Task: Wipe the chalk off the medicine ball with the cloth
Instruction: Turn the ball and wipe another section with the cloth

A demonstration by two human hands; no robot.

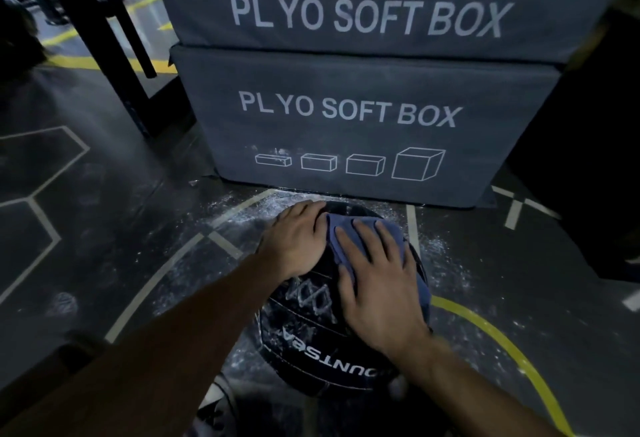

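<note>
Right hand [375, 284]: flat, fingers spread, pressing cloth [349, 232] onto ball top.
Left hand [296, 242]: open palm steadying medicine ball [322, 343] on floor [104, 228].
Progress: mid-wipe; chalk streaks remain on near face.

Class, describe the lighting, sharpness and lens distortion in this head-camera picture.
Head view: dim overall, corners near black; the plyo soft boxes read clearest; the right hand on the cloth looks slightly smeared; box edges bow from the wide-angle lens.
</note>
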